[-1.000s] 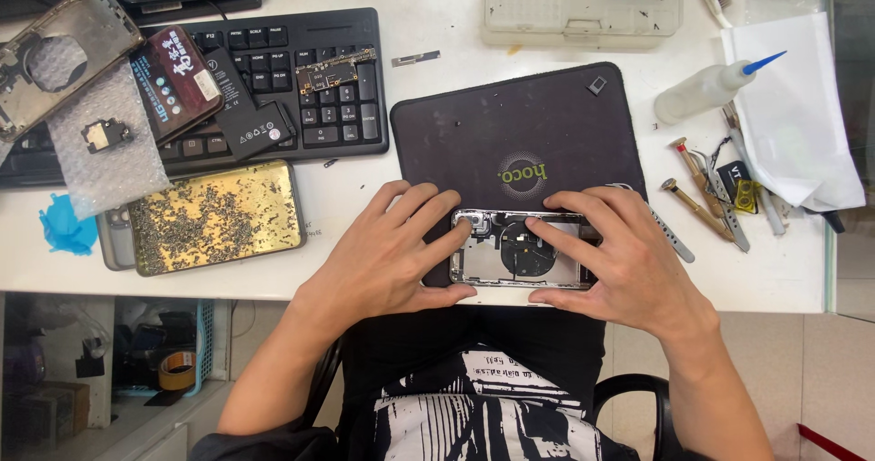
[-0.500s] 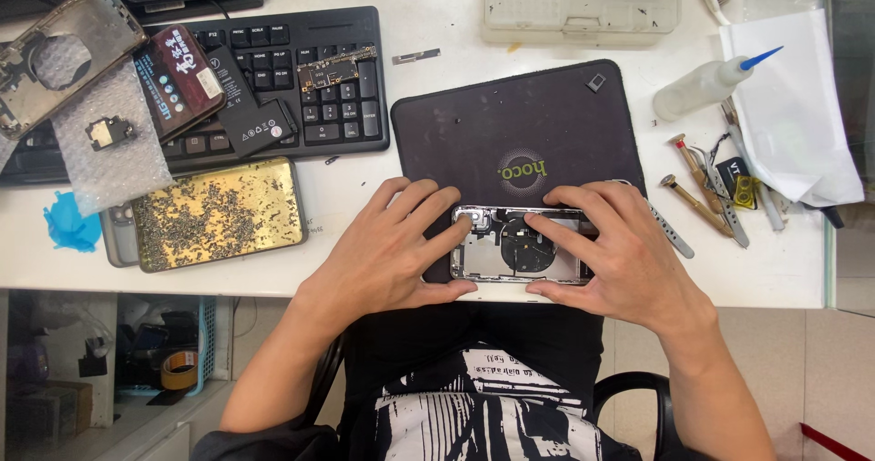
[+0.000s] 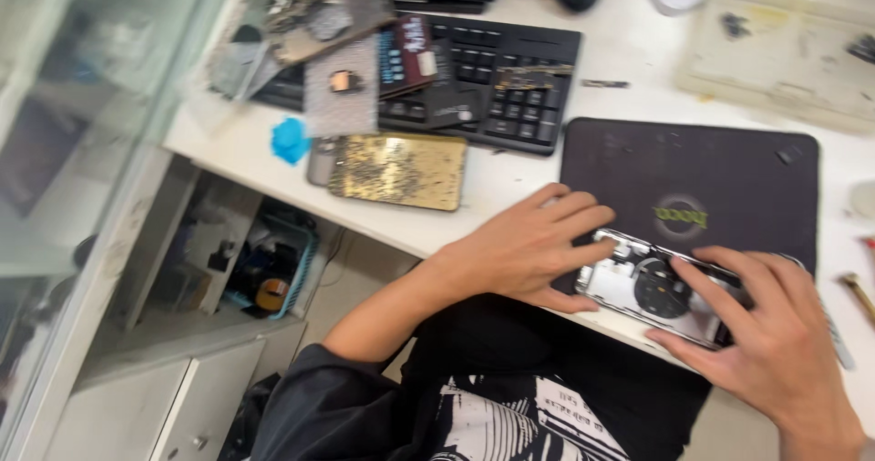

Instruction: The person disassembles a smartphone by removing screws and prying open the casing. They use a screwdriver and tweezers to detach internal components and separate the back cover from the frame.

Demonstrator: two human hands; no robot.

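Both hands clamp an opened phone (image 3: 658, 288) on the dark mat (image 3: 711, 174): left hand (image 3: 529, 247) at nine o'clock, right hand (image 3: 775, 342) at four.

The view swung to the left and tilted, so the opened phone (image 3: 658, 288) and both hands moved toward the right edge, and a cabinet (image 3: 173, 397) under the desk appeared.

A dark mat (image 3: 693, 174) lies on the white desk (image 3: 510, 183), beside a black keyboard (image 3: 497, 82), a speckled gold plate (image 3: 398, 170) and a bright blue scrap (image 3: 291, 140). The opened phone (image 3: 661, 288) shows silver with a black disc.
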